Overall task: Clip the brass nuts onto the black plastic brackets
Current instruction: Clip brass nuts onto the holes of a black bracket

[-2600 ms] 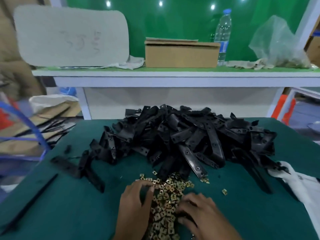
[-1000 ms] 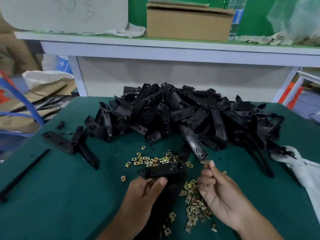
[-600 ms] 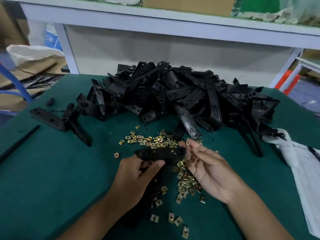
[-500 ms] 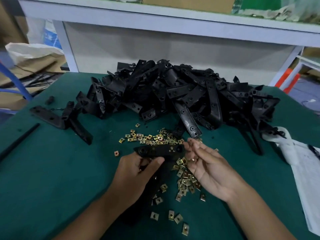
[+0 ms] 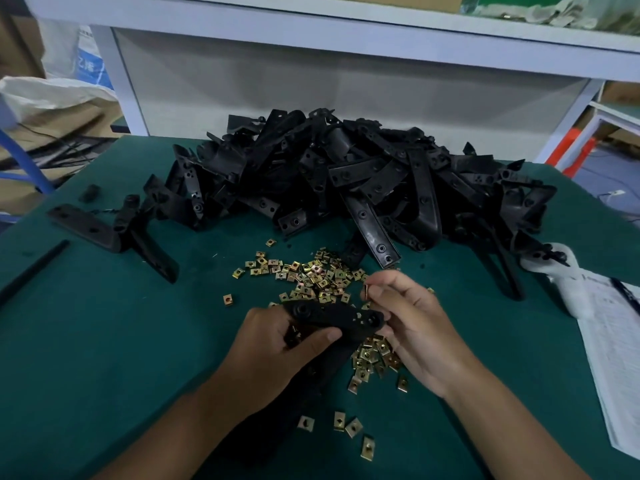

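- On green-matted worktop [image 5: 86, 341]: big heap of black plastic brackets [image 5: 346, 181] at far side, loose brass nuts [image 5: 311, 275] scattered btwn heap and hands; a few more nuts near front edge.
- Behind worktop: white shelf frame [image 5: 311, 32]; white sack [image 5: 45, 95] at left; printed sheet [image 5: 616, 348] on worktop at right.
- Held bracket [image 5: 332, 315]: long axis runs roughly left-right, slightly tilted, round hole at each end; right end points toward right hand.
- Left hand [image 5: 277, 348]: fingers and thumb curled round bracket's left half, gripping it just above the mat.
- Right hand [image 5: 412, 323]: thumb and forefinger pinch a single nut [image 5: 366, 292], held on edge, just above bracket's right end; lower fingers touch that end.
- Separate bracket [image 5: 114, 230] lies apart, left of heap.
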